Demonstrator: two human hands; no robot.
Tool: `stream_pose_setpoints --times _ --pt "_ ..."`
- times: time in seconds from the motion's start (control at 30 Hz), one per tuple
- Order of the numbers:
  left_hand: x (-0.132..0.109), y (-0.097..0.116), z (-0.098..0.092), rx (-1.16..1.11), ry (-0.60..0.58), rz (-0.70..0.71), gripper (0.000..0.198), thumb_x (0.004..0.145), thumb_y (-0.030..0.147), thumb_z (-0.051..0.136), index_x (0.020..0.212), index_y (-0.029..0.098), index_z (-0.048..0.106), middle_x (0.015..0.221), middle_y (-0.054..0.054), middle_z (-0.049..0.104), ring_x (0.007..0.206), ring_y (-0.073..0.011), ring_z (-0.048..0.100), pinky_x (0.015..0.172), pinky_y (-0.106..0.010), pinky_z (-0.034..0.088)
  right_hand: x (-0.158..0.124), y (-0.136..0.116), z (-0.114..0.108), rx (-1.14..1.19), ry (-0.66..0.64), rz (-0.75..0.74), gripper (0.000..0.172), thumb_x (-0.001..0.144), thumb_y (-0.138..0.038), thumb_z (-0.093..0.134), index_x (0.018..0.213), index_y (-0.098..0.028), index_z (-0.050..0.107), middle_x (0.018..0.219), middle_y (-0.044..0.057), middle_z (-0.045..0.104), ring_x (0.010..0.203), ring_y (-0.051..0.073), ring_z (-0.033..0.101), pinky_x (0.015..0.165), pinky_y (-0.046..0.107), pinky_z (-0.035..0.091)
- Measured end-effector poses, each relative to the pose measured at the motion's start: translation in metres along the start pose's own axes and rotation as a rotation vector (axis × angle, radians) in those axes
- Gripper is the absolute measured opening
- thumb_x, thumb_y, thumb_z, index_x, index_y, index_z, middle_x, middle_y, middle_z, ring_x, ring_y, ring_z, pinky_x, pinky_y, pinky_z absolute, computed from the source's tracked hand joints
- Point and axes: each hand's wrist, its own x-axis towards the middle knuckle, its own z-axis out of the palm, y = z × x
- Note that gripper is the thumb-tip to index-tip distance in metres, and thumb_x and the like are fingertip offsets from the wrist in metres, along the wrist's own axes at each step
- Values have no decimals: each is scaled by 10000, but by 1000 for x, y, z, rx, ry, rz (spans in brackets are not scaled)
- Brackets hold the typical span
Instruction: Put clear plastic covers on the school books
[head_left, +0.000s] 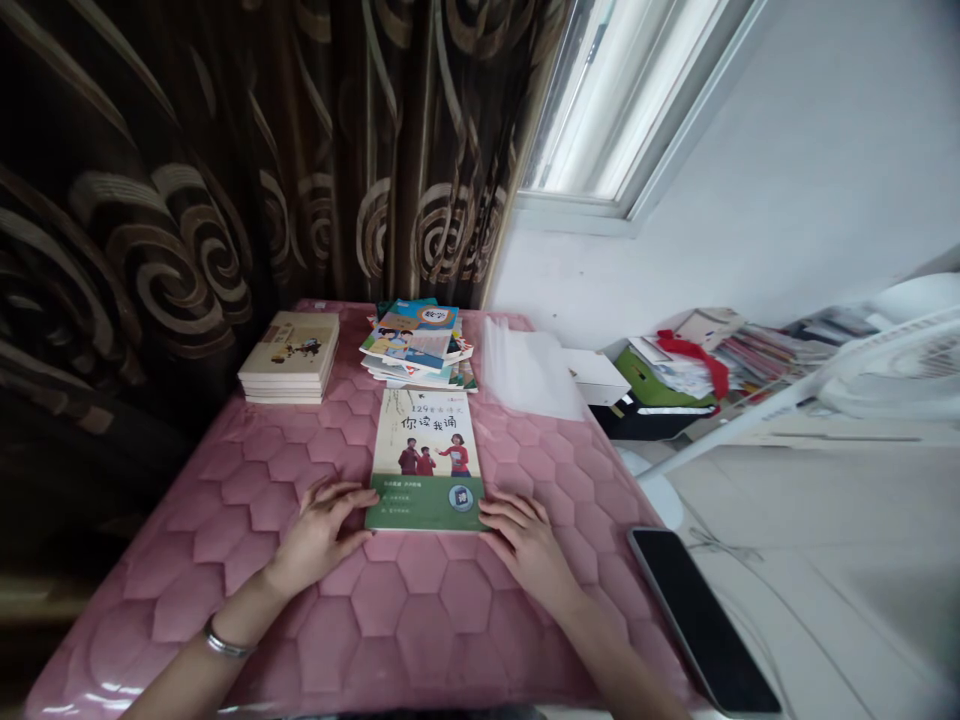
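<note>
A paperback book (426, 455) lies flat on the pink padded table cover (450, 620), its white and green front cover up with drawn figures and Chinese writing. At its lower left edge, my left hand (322, 530) grips the side, fingertips on the edge and thumb near the bottom corner. My right hand (525, 545) grips the lower right edge in the same way. Just behind the book sits an untidy pile of textbooks (416, 335) with a blue one on top. A neat stack of beige books (289, 355) stands to the left.
Clear plastic sleeves (529, 370) lie right of the textbooks. A black phone (705, 615) rests at the table's right edge. Beyond that edge are a white fan (892, 360), a white box (595, 375) and a green and black box (660, 385) of papers. A dark patterned curtain (300, 150) hangs behind.
</note>
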Motion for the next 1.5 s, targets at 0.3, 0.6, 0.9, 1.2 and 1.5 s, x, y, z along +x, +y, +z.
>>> stream_pose_setpoints --times 0.3,0.6,0.9,1.2,1.5 --pt "19 48 -2 175 -72 79 311 844 255 590 1152 251 629 1077 -64 688 1140 -278 568 1079 -547 251 31 -3 -12 79 -144 19 89 857 -222 593 904 -236 668 1026 49 668 1022 215 595 892 395 453" --pt "63 98 38 333 -175 186 195 898 141 526 1049 173 644 905 -63 632 878 -211 593 1040 -511 325 160 27 38 -132 -307 145 269 915 -312 551 1160 -208 594 1274 78 562 1160 210 526 981 337 402" --pt "58 89 39 432 -121 332 260 927 197 494 1162 161 601 905 -57 649 827 -193 579 1018 -447 362 206 42 52 -214 -331 269 404 934 -444 447 1218 -182 567 1293 139 551 1190 299 472 931 438 403" --pt "5 51 16 401 -53 435 260 928 229 522 1173 218 608 1084 -50 686 1027 -201 595 1096 -439 292 174 36 26 -251 -414 346 366 922 -412 478 1175 -170 585 1271 163 587 1180 306 508 953 450 354" --pt "26 -50 -9 211 -151 201 414 879 61 510 1159 328 657 1272 21 650 1176 -162 564 977 -334 470 94 42 5 -146 -310 597 275 902 -340 525 1063 -133 608 1043 138 667 927 235 650 743 277 447"
